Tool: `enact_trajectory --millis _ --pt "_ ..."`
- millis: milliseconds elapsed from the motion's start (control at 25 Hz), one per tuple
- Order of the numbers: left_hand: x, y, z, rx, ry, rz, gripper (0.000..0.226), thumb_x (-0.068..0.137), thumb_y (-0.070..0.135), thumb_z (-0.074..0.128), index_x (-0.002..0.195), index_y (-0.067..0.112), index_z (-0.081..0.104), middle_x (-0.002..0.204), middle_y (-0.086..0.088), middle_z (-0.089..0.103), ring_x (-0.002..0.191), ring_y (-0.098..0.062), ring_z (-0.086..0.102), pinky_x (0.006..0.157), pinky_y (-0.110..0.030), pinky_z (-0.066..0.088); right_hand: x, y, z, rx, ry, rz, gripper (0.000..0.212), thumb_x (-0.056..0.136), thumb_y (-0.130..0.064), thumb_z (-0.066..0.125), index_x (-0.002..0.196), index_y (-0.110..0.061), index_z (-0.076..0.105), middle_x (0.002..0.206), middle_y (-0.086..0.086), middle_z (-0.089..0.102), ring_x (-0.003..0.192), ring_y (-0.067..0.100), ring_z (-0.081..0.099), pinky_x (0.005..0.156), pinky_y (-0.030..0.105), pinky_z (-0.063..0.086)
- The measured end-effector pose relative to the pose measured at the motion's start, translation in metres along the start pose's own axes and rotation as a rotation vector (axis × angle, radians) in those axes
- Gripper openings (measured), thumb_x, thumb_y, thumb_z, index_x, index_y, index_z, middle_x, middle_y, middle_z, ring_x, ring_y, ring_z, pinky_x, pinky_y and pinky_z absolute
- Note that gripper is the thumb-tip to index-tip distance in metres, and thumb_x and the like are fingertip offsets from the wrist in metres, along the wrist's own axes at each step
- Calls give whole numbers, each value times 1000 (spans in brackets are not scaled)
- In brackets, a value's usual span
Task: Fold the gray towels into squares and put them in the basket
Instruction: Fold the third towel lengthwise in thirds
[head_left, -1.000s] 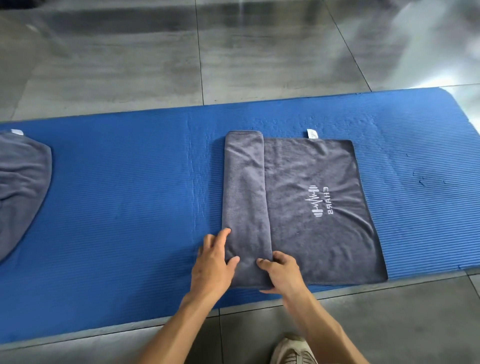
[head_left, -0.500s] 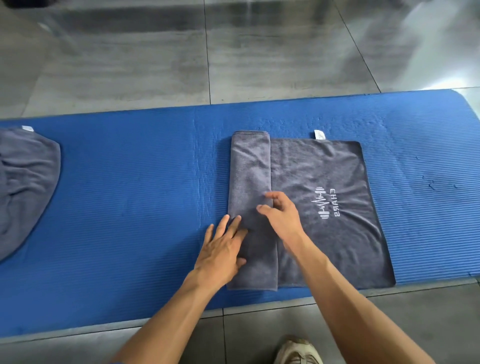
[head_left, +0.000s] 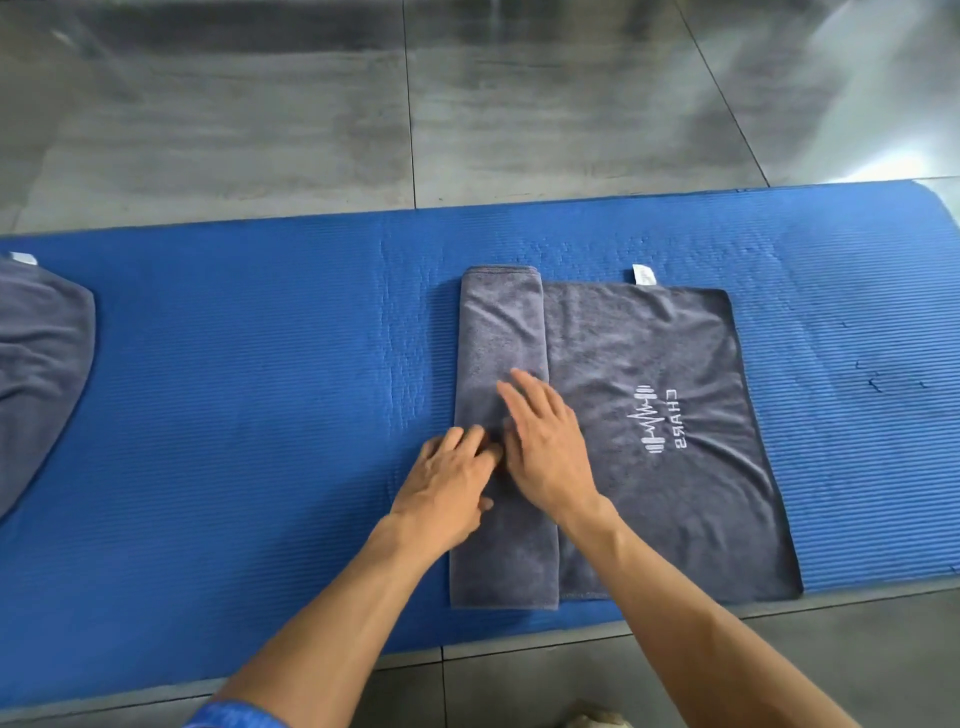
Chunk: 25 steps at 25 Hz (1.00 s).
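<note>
A gray towel (head_left: 649, 364) with a white logo lies flat on the blue mat (head_left: 260, 389). Its left part is folded over into a narrow strip (head_left: 498, 322). My left hand (head_left: 452, 483) rests palm down on the strip's left edge, fingers spread. My right hand (head_left: 545, 441) lies flat across the strip's right edge, fingers pointing up and left. Both hands press on the fold and hold nothing. A second gray towel (head_left: 36, 374) lies rumpled at the mat's far left. No basket is in view.
The mat lies on a gray tiled floor (head_left: 467, 104). A white tag (head_left: 643, 274) sticks out at the towel's far edge. The toe of a shoe (head_left: 597, 717) shows at the bottom edge, near the mat's front edge.
Both hands slid from the strip's near end up to its middle. The right hand went from a pinch to lying flat on the fold.
</note>
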<state>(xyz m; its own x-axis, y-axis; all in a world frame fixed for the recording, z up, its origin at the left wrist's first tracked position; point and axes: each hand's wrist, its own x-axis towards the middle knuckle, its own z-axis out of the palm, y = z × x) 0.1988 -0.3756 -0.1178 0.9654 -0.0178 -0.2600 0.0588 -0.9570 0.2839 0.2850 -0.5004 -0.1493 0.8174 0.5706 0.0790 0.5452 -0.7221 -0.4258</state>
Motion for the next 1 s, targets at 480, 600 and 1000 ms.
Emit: enact_trajectory --millis 480,600,1000 --pt "28 -13 -7 23 -262 24 104 84 41 70 155 30 -5 162 5 -16 149 -18 -18 122 -50 2 103 14 13 -244 -280 -57 62 99 -48 14 156 -25 24 165 3 15 152 30 10 123 47 10" --pt "29 -15 -6 0 -320 13 101 88 39 66 154 32 -10 158 9 -29 145 -15 -27 122 -48 0 134 22 18 -188 -303 82 61 101 -56 20 157 -34 9 166 -5 -2 152 25 -8 123 46 -3" --pt "32 -20 -1 -11 -353 30 102 89 42 65 152 36 -16 155 13 -34 144 -13 -30 122 -48 1 141 13 3 -127 -244 157 64 101 -48 34 158 -28 12 166 3 1 152 31 -8 122 51 0"
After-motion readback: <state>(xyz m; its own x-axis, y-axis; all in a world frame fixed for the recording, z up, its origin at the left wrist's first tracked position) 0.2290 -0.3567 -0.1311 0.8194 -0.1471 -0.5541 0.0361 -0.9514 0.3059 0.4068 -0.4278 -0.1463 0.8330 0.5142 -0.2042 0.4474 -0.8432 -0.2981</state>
